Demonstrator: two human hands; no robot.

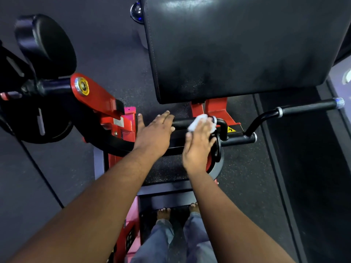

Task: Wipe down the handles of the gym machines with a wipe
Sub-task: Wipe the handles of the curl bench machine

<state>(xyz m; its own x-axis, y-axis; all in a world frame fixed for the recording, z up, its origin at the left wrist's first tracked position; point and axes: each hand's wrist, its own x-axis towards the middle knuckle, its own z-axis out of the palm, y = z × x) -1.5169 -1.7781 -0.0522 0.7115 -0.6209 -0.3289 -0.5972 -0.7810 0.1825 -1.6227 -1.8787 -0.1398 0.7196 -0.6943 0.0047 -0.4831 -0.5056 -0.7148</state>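
A black handle bar (181, 122) runs across a red gym machine just below a big black pad. My right hand (197, 147) holds a white wipe (197, 123) against the handle's right end, near its silver collar. My left hand (154, 130) lies flat with straight fingers over the left end of the same handle. A second black handle (307, 106) with silver collars sticks out to the right, untouched.
The large black pad (243, 48) fills the upper middle. A red pivot arm (95, 95) and a black roller pad (47, 46) stand at the left. Dark speckled floor (245, 168) lies beneath. My bare feet (164, 213) stand on a black footplate below.
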